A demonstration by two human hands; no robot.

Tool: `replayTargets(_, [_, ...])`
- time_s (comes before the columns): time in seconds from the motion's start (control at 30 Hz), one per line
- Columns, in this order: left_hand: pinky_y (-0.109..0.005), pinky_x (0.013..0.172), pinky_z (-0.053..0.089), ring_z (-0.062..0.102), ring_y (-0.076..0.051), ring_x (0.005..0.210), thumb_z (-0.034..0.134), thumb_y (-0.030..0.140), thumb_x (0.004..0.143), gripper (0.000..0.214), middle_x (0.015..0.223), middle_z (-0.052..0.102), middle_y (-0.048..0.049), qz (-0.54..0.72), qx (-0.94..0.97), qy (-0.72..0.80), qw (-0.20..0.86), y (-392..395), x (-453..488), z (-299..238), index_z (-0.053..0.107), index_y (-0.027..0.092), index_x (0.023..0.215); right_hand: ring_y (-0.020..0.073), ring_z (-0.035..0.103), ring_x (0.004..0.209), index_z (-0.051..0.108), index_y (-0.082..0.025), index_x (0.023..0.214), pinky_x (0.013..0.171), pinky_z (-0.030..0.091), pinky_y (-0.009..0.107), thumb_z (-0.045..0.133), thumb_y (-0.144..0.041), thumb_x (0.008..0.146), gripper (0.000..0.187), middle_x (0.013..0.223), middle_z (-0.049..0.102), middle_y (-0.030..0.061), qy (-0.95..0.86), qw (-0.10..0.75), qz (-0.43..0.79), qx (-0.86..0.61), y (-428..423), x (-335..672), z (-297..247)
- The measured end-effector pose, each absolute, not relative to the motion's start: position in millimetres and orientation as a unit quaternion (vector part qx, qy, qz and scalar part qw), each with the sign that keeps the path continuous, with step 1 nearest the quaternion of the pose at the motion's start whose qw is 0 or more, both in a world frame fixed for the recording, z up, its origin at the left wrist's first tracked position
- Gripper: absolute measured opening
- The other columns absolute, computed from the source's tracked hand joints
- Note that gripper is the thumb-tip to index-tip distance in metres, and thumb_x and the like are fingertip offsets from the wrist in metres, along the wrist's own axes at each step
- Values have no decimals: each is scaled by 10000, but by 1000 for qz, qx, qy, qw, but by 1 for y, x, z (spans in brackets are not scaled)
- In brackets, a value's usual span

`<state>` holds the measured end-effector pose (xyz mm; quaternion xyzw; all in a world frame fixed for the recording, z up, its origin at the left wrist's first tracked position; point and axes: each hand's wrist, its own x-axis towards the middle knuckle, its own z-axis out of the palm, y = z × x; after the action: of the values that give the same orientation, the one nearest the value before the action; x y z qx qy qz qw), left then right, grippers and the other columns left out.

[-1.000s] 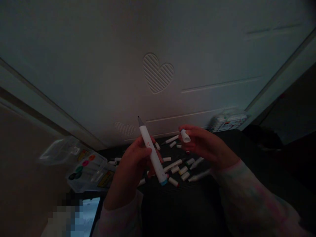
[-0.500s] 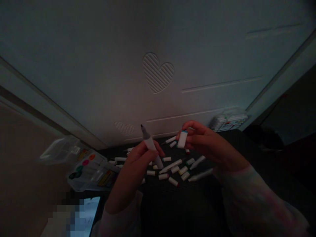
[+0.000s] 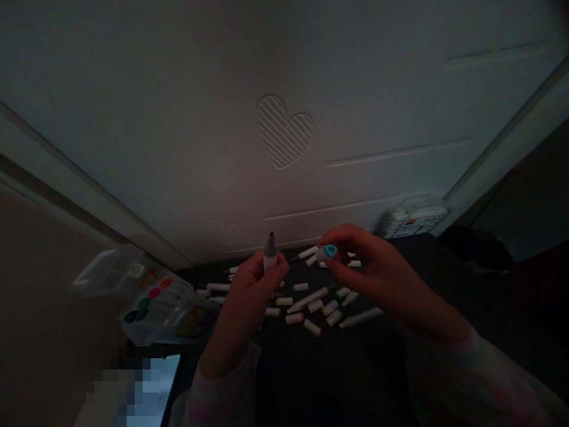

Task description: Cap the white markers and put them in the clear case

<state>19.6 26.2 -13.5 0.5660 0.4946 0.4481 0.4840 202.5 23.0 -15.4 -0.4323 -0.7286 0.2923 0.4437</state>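
Wrapped round an uncapped marker (image 3: pixel 269 261) is my left hand (image 3: pixel 251 287); the marker stands nearly upright with its grey collar and dark tip pointing up. Off to the right, my right hand (image 3: pixel 362 258) pinches a white marker cap (image 3: pixel 326 253) between thumb and fingers, its blue end turned toward me. Cap and marker are apart. Below both hands, several loose caps and uncapped markers lie scattered on the dark tabletop, among them a white marker (image 3: pixel 308 300) and a cap with a red end (image 3: pixel 313 328).
A clear plastic case (image 3: pixel 162 308) with its lid open stands at the left, holding a few coloured-end markers. Another filled case (image 3: pixel 415 218) sits at the back right against the white panel (image 3: pixel 284 190). A lit screen (image 3: pixel 155 385) is at the lower left.
My left hand has tilted the marker more upright and slightly to the right. My right hand has turned the cap so its blue end faces me.
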Motion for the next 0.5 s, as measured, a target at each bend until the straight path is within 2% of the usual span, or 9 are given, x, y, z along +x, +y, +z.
replayTargets(0.17, [-190,511,284,381,-73,535,551,240,746,132,547,440,52,434,547,474,536,26,18,-18,516,166,642,98,485,692,530,-217,939,636,405,222,551,-119,769,197,818,538,-14,-738,441,286,-424,23,203,-15])
replayTargets(0.3, [-212,483,323,384,-88,485,572,335,731,175,519,433,43,451,464,377,663,31,18,-23,561,168,780,106,492,689,522,-218,939,631,405,238,552,-143,775,182,802,534,-10,-722,450,302,-430,23,203,-16])
replayTargets(0.4, [-220,464,350,398,-100,484,439,339,813,245,535,419,20,468,345,285,762,31,21,-17,575,139,856,114,492,679,513,-217,936,611,404,249,557,-183,781,165,795,532,-5,-703,458,323,-439,23,202,-16])
replayTargets(0.5, [-188,452,366,436,-91,515,297,238,881,306,586,424,0,488,223,235,811,29,27,-11,569,100,875,116,490,674,507,-218,926,592,401,250,570,-203,776,163,783,528,-6,-688,464,343,-439,24,202,-16])
